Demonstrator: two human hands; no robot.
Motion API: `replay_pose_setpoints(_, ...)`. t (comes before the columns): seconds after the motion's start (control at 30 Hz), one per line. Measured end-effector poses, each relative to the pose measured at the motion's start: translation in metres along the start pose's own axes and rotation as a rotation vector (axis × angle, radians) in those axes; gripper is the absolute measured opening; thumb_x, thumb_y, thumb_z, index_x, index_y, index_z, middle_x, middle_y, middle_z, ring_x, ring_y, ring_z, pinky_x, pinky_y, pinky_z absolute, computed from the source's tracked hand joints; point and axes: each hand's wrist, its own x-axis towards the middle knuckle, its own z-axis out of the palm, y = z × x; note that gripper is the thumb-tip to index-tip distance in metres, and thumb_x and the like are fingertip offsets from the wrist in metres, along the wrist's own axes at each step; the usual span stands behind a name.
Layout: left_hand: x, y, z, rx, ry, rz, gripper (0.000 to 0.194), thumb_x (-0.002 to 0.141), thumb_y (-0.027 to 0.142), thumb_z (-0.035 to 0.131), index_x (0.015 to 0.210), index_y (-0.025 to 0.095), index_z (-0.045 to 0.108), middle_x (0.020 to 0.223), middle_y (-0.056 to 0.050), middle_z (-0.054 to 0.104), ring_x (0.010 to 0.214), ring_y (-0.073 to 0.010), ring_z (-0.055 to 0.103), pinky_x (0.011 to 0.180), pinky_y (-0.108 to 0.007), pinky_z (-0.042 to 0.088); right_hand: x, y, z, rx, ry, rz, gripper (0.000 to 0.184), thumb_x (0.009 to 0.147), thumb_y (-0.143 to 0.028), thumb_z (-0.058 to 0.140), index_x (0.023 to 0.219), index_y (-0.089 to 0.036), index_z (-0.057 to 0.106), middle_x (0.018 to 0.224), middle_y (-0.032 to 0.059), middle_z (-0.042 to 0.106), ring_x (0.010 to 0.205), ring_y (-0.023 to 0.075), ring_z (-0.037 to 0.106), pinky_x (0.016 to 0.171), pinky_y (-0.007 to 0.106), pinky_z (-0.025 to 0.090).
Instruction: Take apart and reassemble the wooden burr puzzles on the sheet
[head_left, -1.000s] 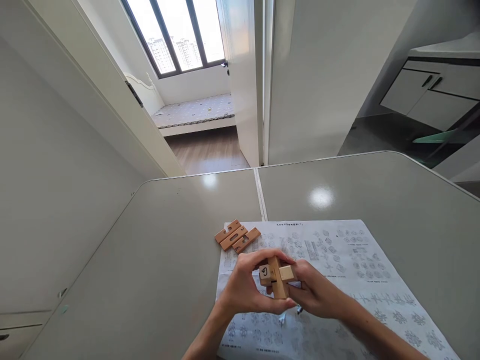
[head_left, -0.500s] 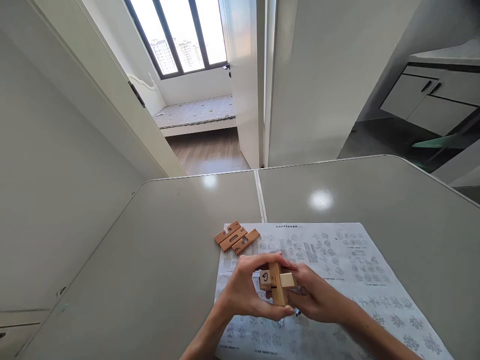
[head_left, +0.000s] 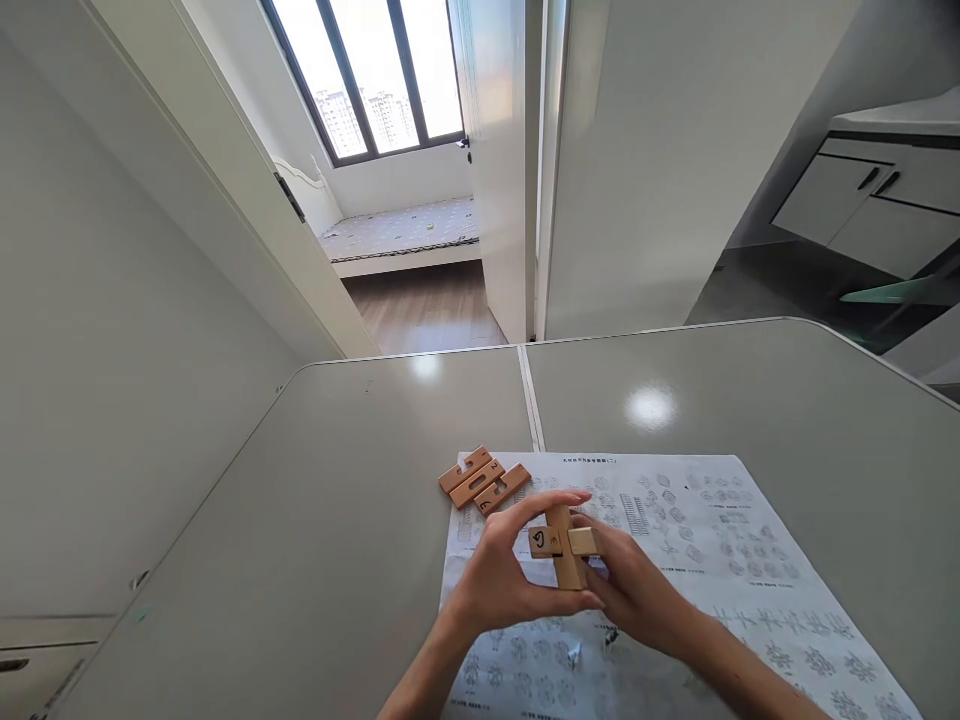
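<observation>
A cross-shaped wooden burr puzzle [head_left: 568, 545] is held above the printed sheet, between both my hands. My left hand [head_left: 502, 570] grips it from the left, thumb at its bottom and index finger over its top. From the right, my right hand [head_left: 626, 575] holds the puzzle, its fingertips partly hidden behind the wood. A handwritten mark shows on the left block's end. Three flat notched wooden puzzle pieces [head_left: 478, 484], marked with numbers, lie side by side at the sheet's upper left corner.
The large paper sheet [head_left: 720, 560] with printed diagrams lies on the grey table [head_left: 360, 480]. A light seam [head_left: 531, 400] crosses the tabletop. Beyond the far edge are a door [head_left: 502, 180] and a bed [head_left: 412, 228]; cabinets [head_left: 870, 200] stand at right.
The puzzle has tilted slightly in my hands, showing more of the left block's side. Both hands sit a little higher and further right in view; the whole view has shifted slightly.
</observation>
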Motion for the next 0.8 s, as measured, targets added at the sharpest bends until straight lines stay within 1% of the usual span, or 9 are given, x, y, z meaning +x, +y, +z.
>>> replay_pose_setpoints(0.1, 0.0, -0.001, -0.001, -0.08, -0.032, -0.011, 0.08, 0.067, 0.039, 0.098, 0.138, 0.025, 0.064, 0.137, -0.013, 0.072, 0.127, -0.0363, 0.068, 0.109, -0.05, 0.056, 0.0, -0.003, 0.0, -0.069, -0.051, -0.044, 0.018, 0.107, -0.026, 0.041, 0.097, -0.024, 0.056, 0.091, 0.007, 0.069, 0.075, 0.0225, 0.063, 0.067, 0.032, 0.053)
replay_pose_setpoints(0.17, 0.0, -0.002, -0.001, -0.125, -0.062, -0.027, 0.082, 0.065, 0.042, 0.099, 0.137, 0.025, 0.065, 0.135, -0.013, 0.073, 0.124, -0.0364, 0.07, 0.108, -0.049, 0.057, -0.001, -0.005, 0.0, -0.092, -0.108, -0.064, 0.021, 0.107, -0.025, 0.038, 0.101, -0.024, 0.058, 0.095, 0.0078, 0.07, 0.076, 0.0229, 0.065, 0.069, 0.033, 0.053)
replay_pose_setpoints(0.23, 0.0, -0.002, -0.001, -0.154, -0.069, -0.051, 0.085, 0.063, 0.043, 0.1, 0.138, 0.025, 0.064, 0.134, -0.014, 0.073, 0.12, -0.0353, 0.071, 0.107, -0.048, 0.057, -0.001, -0.005, 0.002, -0.089, -0.128, -0.068, 0.022, 0.107, -0.024, 0.036, 0.105, -0.025, 0.059, 0.1, 0.0083, 0.071, 0.08, 0.0238, 0.066, 0.072, 0.034, 0.053)
replay_pose_setpoints(0.3, 0.0, -0.001, -0.002, -0.175, -0.052, -0.073, 0.088, 0.062, 0.043, 0.101, 0.139, 0.026, 0.061, 0.135, -0.014, 0.072, 0.117, -0.0336, 0.072, 0.106, -0.047, 0.057, -0.002, -0.005, 0.003, -0.063, -0.097, -0.058, 0.021, 0.108, -0.025, 0.036, 0.106, -0.025, 0.057, 0.1, 0.0078, 0.07, 0.08, 0.0236, 0.067, 0.07, 0.033, 0.053)
replay_pose_setpoints(0.37, 0.001, 0.001, -0.003, -0.16, -0.049, -0.082, 0.086, 0.064, 0.042, 0.1, 0.139, 0.026, 0.061, 0.135, -0.013, 0.072, 0.119, -0.0331, 0.07, 0.106, -0.046, 0.056, -0.003, -0.003, 0.004, -0.028, -0.039, -0.037, 0.019, 0.108, -0.026, 0.038, 0.106, -0.026, 0.056, 0.095, 0.0059, 0.068, 0.073, 0.0216, 0.065, 0.065, 0.031, 0.051)
replay_pose_setpoints(0.47, 0.003, 0.005, -0.004, -0.075, -0.071, -0.063, 0.079, 0.068, 0.039, 0.098, 0.138, 0.027, 0.064, 0.135, -0.011, 0.072, 0.124, -0.033, 0.068, 0.107, -0.043, 0.055, -0.004, 0.0, 0.003, 0.002, 0.023, 0.007, 0.017, 0.109, -0.029, 0.04, 0.112, -0.025, 0.056, 0.088, 0.0037, 0.066, 0.064, 0.0197, 0.06, 0.059, 0.029, 0.05)
replay_pose_setpoints(0.53, 0.003, 0.006, -0.004, -0.019, -0.065, -0.049, 0.08, 0.068, 0.035, 0.098, 0.14, 0.03, 0.063, 0.135, -0.008, 0.072, 0.125, -0.032, 0.068, 0.108, -0.042, 0.055, -0.004, 0.002, 0.003, 0.005, 0.039, 0.031, 0.019, 0.109, -0.03, 0.041, 0.115, -0.025, 0.058, 0.092, 0.0053, 0.068, 0.069, 0.0209, 0.064, 0.062, 0.03, 0.053)
replay_pose_setpoints(0.63, 0.002, 0.004, 0.0, 0.037, -0.031, -0.057, 0.083, 0.067, 0.027, 0.099, 0.14, 0.035, 0.061, 0.138, -0.004, 0.072, 0.127, -0.0305, 0.068, 0.11, -0.042, 0.054, -0.005, 0.006, 0.004, 0.015, 0.058, 0.05, 0.018, 0.108, -0.032, 0.044, 0.114, -0.025, 0.06, 0.097, 0.0064, 0.068, 0.076, 0.0223, 0.068, 0.066, 0.031, 0.057)
replay_pose_setpoints(0.8, -0.002, -0.005, 0.006, 0.034, 0.013, -0.103, 0.086, 0.067, 0.02, 0.097, 0.142, 0.043, 0.058, 0.144, 0.001, 0.068, 0.132, -0.0296, 0.065, 0.113, -0.047, 0.053, -0.005, 0.011, 0.006, 0.065, 0.054, 0.129, 0.016, 0.108, -0.033, 0.044, 0.108, -0.026, 0.058, 0.088, 0.0035, 0.067, 0.072, 0.0215, 0.065, 0.064, 0.029, 0.055)
